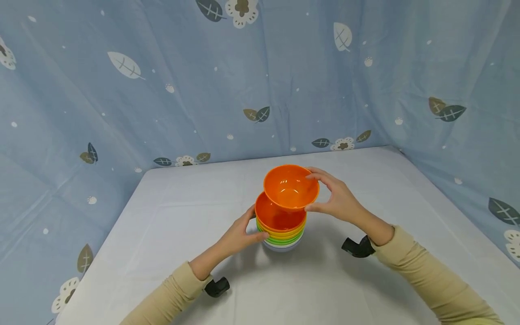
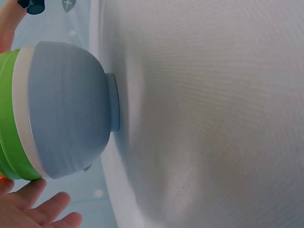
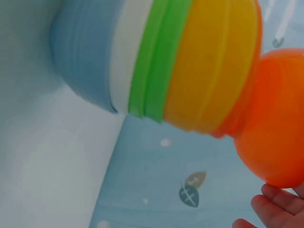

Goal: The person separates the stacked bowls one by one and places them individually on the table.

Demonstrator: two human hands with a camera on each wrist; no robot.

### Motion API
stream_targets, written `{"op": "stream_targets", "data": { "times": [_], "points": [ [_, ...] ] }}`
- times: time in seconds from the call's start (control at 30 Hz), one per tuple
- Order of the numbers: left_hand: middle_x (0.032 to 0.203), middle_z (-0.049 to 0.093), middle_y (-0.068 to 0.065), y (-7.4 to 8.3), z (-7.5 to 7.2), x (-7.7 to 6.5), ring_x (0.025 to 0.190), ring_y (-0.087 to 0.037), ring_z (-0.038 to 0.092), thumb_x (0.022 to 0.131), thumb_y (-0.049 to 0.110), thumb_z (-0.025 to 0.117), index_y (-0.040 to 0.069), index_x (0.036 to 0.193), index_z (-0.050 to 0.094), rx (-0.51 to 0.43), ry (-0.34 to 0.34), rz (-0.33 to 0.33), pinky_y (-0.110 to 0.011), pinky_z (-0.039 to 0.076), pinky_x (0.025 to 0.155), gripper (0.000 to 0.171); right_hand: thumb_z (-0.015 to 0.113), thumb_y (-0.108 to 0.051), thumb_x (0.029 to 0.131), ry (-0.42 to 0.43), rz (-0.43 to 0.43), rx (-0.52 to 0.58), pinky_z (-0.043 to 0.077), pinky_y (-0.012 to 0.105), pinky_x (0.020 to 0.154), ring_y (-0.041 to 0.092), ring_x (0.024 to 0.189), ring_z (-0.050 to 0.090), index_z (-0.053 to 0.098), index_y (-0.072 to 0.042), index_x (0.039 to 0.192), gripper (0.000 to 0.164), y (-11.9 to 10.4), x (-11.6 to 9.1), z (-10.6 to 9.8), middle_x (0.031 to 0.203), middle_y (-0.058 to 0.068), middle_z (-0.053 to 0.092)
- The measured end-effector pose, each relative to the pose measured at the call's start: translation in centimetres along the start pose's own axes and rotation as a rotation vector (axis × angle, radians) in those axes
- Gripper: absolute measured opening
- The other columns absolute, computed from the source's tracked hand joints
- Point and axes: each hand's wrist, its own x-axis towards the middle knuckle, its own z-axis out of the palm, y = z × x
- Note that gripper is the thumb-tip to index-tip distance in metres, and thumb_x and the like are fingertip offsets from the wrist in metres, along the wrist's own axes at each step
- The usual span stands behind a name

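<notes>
A stack of nested bowls stands on the table, with a blue bowl [image 2: 71, 109] at the bottom, then white, green and yellow ones, and an orange bowl [image 1: 276, 219] on top. My left hand [image 1: 239, 234] grips the stack from its left side, thumb in front and fingers behind. Just above the stack, a second orange bowl [image 1: 290, 187] is held tilted by my right hand [image 1: 333, 196], which pinches its right rim between thumb and fingers. In the right wrist view, this orange bowl [image 3: 278, 123] meets or overlaps the stack's top edge; I cannot tell whether they touch.
A white cloth [image 1: 183, 212] covers the table. Behind it and along the sides hangs a blue curtain [image 1: 183, 113] with leaf and flower prints. Black wrist mounts [image 1: 358, 247] stick out from both sleeves above the cloth.
</notes>
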Motion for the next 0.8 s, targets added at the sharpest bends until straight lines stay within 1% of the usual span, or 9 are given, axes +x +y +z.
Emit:
{"op": "stream_targets", "data": {
  "times": [0.13, 0.23, 0.4, 0.5, 0.63, 0.73, 0.8],
  "points": [
    [0.128, 0.035, 0.0, 0.0, 0.0, 0.0, 0.114, -0.017, 0.035, 0.076, 0.022, 0.06, 0.019, 0.134, 0.015, -0.004, 0.0, 0.001, -0.049, 0.026, 0.092, 0.073, 0.073, -0.033, 0.059, 0.034, 0.049, -0.011, 0.027, 0.052, 0.09, 0.025, 0.118, 0.029, 0.05, -0.012, 0.109, 0.059, 0.1, 0.3, -1.0, 0.129, 0.004, 0.035],
    [0.128, 0.036, 0.0, 0.0, 0.1, 0.0, 0.114, -0.017, 0.035, 0.076, 0.023, 0.059, 0.019, 0.134, 0.016, -0.005, 0.002, -0.009, -0.049, 0.026, 0.092, 0.072, 0.073, -0.031, 0.06, 0.067, 0.07, -0.011, 0.027, 0.052, 0.09, 0.025, 0.118, 0.029, 0.05, -0.01, 0.109, 0.059, 0.5, 0.4, -1.7, 0.129, 0.005, 0.034],
    [0.128, 0.035, 0.001, -0.2, 0.1, 0.0, 0.115, -0.017, 0.034, 0.076, 0.024, 0.06, 0.02, 0.134, 0.016, -0.004, 0.008, -0.016, -0.05, 0.026, 0.091, 0.073, 0.072, -0.028, 0.061, 0.12, 0.082, -0.027, 0.033, 0.049, 0.087, 0.027, 0.114, 0.033, 0.049, -0.005, 0.111, 0.059, 1.4, 0.5, -2.9, 0.129, 0.006, 0.034],
    [0.129, 0.033, 0.0, -0.4, 0.1, 0.0, 0.115, -0.018, 0.034, 0.076, 0.023, 0.059, 0.02, 0.134, 0.015, -0.006, 0.006, -0.005, -0.051, 0.026, 0.091, 0.073, 0.071, -0.027, 0.063, 0.148, 0.088, -0.056, 0.035, 0.049, 0.085, 0.031, 0.112, 0.035, 0.047, -0.001, 0.112, 0.061, 2.0, 0.4, -3.5, 0.129, 0.01, 0.034],
    [0.13, 0.032, 0.005, -2.2, 0.4, 0.4, 0.114, -0.016, 0.035, 0.076, 0.029, 0.059, 0.028, 0.133, 0.012, -0.004, -0.004, 0.014, -0.052, 0.028, 0.089, 0.073, 0.071, -0.029, 0.063, 0.173, 0.109, -0.102, 0.034, 0.05, 0.085, 0.034, 0.111, 0.035, 0.046, 0.002, 0.113, 0.064, 2.7, 0.3, -4.3, 0.129, 0.014, 0.032],
    [0.129, 0.031, 0.008, -3.5, 0.6, 0.7, 0.114, -0.015, 0.034, 0.075, 0.037, 0.057, 0.033, 0.132, 0.01, 0.001, -0.012, 0.026, -0.053, 0.029, 0.088, 0.073, 0.071, -0.031, 0.062, 0.189, 0.139, -0.126, 0.033, 0.049, 0.086, 0.033, 0.111, 0.034, 0.046, 0.002, 0.113, 0.066, 3.3, 0.3, -4.7, 0.129, 0.013, 0.033],
    [0.13, 0.03, 0.008, -3.7, 0.7, 0.7, 0.114, -0.016, 0.034, 0.075, 0.039, 0.056, 0.034, 0.132, 0.01, 0.003, -0.017, 0.031, -0.053, 0.029, 0.087, 0.073, 0.071, -0.032, 0.062, 0.202, 0.158, -0.132, 0.032, 0.049, 0.087, 0.032, 0.112, 0.034, 0.045, 0.002, 0.113, 0.066, 3.8, 0.3, -5.0, 0.129, 0.013, 0.033]
  ]
}}
